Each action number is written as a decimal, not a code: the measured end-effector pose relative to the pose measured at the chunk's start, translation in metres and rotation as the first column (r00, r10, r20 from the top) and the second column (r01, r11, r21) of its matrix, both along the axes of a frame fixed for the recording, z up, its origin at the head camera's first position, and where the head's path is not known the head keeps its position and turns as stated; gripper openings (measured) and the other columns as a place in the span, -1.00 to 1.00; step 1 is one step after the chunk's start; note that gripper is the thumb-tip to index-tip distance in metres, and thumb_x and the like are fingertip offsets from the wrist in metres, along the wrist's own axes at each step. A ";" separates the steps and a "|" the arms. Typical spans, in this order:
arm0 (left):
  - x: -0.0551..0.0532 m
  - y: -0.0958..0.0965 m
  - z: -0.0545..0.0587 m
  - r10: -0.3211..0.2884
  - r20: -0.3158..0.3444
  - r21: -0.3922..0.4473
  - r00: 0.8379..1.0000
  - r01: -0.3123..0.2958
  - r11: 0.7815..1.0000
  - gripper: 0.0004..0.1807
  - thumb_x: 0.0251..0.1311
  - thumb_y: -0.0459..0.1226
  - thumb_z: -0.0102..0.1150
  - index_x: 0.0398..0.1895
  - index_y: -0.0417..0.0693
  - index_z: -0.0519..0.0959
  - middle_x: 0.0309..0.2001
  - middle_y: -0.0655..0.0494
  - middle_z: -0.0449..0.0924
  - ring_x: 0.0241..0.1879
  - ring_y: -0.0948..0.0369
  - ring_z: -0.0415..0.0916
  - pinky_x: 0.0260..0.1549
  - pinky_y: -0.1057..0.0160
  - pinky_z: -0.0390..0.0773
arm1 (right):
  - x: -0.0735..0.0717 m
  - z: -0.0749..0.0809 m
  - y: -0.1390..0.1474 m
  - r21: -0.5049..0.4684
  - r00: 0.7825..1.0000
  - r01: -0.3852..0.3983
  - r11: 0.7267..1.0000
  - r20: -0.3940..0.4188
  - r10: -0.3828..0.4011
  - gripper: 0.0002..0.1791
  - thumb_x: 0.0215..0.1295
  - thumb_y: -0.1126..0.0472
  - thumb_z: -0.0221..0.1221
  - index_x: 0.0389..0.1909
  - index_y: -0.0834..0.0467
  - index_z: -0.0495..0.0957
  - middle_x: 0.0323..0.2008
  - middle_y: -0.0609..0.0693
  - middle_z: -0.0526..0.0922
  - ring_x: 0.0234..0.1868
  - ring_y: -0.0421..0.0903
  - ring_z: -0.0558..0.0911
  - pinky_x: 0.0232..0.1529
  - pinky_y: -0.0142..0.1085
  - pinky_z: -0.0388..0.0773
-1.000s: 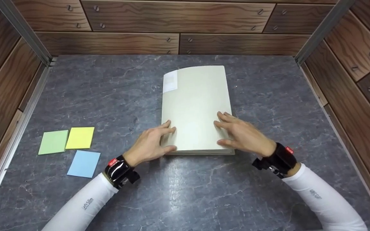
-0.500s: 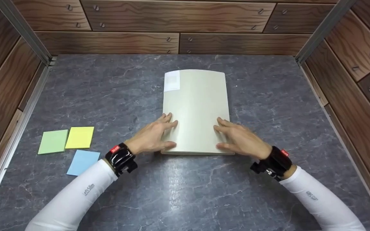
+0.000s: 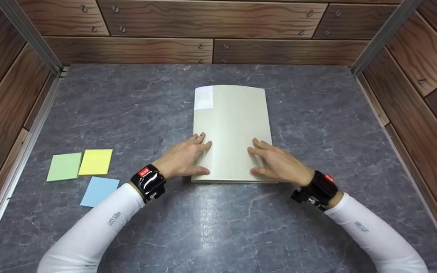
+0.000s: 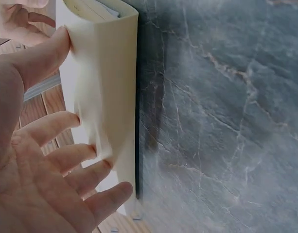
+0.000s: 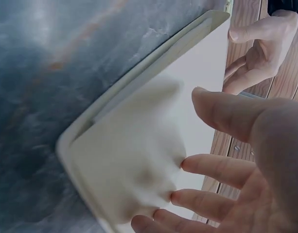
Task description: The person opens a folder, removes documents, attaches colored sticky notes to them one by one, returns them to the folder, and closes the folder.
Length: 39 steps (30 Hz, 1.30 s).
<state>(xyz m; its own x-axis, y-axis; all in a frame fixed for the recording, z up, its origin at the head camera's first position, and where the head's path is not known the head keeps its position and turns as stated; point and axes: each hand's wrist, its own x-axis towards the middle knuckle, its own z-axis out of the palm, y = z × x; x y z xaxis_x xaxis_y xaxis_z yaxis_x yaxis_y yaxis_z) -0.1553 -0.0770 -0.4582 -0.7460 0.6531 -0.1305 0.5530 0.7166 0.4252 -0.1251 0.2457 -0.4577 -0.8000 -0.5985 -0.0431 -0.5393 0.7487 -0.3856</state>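
A pale cream file folder (image 3: pixel 233 125) lies closed on the grey marbled table, a white label (image 3: pixel 203 97) at its upper left corner. Sheets of paper (image 5: pixel 153 73) show between its covers in the right wrist view. My left hand (image 3: pixel 182 157) rests on the folder's left edge with fingers spread; in the left wrist view its fingertips (image 4: pixel 102 167) touch the spine and cover. My right hand (image 3: pixel 281 163) lies spread over the right part of the cover, its fingertips (image 5: pixel 175 196) touching it.
Green (image 3: pixel 64 167), yellow (image 3: pixel 95 162) and blue (image 3: pixel 99 190) sticky note pads lie on the table to the left, the blue one partly behind my left sleeve (image 3: pixel 89 231). Wood-patterned walls (image 3: pixel 211 19) enclose the table at the back and sides.
The folder's cover, raised at its upper right a second ago, now lies flatter and straighter. My right hand has shifted slightly left, and my left hand has moved a little up and right.
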 end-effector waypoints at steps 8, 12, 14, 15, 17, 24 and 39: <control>-0.002 0.006 -0.003 -0.003 -0.063 -0.040 0.998 0.000 0.999 -0.02 0.10 0.12 0.50 0.52 -0.14 0.36 0.55 -0.32 0.08 0.51 -0.27 0.13 0.39 -0.24 0.31 | -0.032 0.007 -0.028 0.018 0.999 -0.016 1.000 0.038 0.015 -0.23 0.33 0.03 0.40 0.44 0.31 0.40 0.47 0.43 0.22 0.49 0.34 0.28 0.46 0.18 0.27; -0.002 0.007 -0.004 -0.018 -0.092 -0.048 0.996 0.014 0.999 -0.03 0.10 0.14 0.50 0.50 -0.15 0.39 0.53 -0.33 0.13 0.49 -0.28 0.18 0.36 -0.24 0.36 | -0.046 0.005 -0.045 0.061 0.998 -0.015 0.998 0.063 0.011 -0.19 0.35 -0.02 0.37 0.48 0.28 0.35 0.51 0.39 0.17 0.52 0.32 0.23 0.48 0.20 0.22; -0.002 0.007 -0.005 -0.025 -0.107 -0.051 0.994 0.020 0.998 -0.03 0.10 0.15 0.49 0.49 -0.15 0.40 0.53 -0.33 0.15 0.48 -0.28 0.20 0.34 -0.23 0.39 | -0.051 0.005 -0.052 0.082 0.997 -0.019 0.996 0.071 0.013 -0.18 0.36 -0.03 0.36 0.51 0.27 0.32 0.52 0.38 0.14 0.54 0.31 0.20 0.49 0.20 0.20; -0.002 0.007 -0.005 -0.027 -0.112 -0.052 0.993 0.021 0.998 -0.03 0.10 0.15 0.49 0.49 -0.15 0.40 0.52 -0.34 0.15 0.47 -0.28 0.20 0.33 -0.24 0.40 | -0.054 0.005 -0.056 0.089 0.997 -0.022 0.996 0.071 0.016 -0.17 0.37 -0.04 0.35 0.51 0.26 0.31 0.53 0.38 0.13 0.54 0.32 0.19 0.49 0.20 0.19; -0.001 0.008 -0.006 -0.027 -0.118 -0.050 0.993 0.021 0.999 -0.04 0.11 0.15 0.49 0.48 -0.15 0.40 0.52 -0.34 0.15 0.47 -0.29 0.21 0.32 -0.25 0.41 | -0.060 0.006 -0.061 0.100 0.997 -0.024 0.995 0.069 0.017 -0.17 0.38 -0.04 0.34 0.53 0.25 0.29 0.53 0.38 0.12 0.54 0.32 0.19 0.50 0.20 0.18; 0.001 0.008 -0.006 -0.027 -0.127 -0.062 0.992 0.019 0.998 -0.05 0.11 0.16 0.47 0.47 -0.15 0.42 0.52 -0.34 0.16 0.47 -0.29 0.20 0.32 -0.27 0.40 | -0.080 0.005 -0.076 0.124 0.997 -0.002 0.992 0.071 -0.007 -0.16 0.39 -0.04 0.32 0.56 0.20 0.25 0.56 0.33 0.08 0.56 0.30 0.15 0.50 0.21 0.17; 0.000 0.009 -0.011 -0.026 -0.136 -0.068 0.990 0.017 0.998 -0.09 0.08 0.19 0.48 0.41 -0.12 0.49 0.52 -0.29 0.19 0.49 -0.27 0.17 0.31 -0.28 0.41 | -0.110 -0.005 -0.086 0.131 0.990 0.032 0.991 0.133 -0.050 0.01 0.25 -0.10 0.42 0.63 0.03 0.14 0.64 0.24 -0.12 0.61 0.28 0.00 0.45 0.35 0.17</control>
<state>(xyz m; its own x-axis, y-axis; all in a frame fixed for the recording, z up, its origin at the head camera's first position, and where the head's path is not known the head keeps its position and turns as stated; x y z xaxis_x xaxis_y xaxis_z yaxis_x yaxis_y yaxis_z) -0.1549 -0.0682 -0.4696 -0.7459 0.6621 -0.0722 0.6178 0.7283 0.2963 -0.2351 0.1594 -0.4631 -0.8051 -0.5479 -0.2271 -0.4564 0.8168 -0.3529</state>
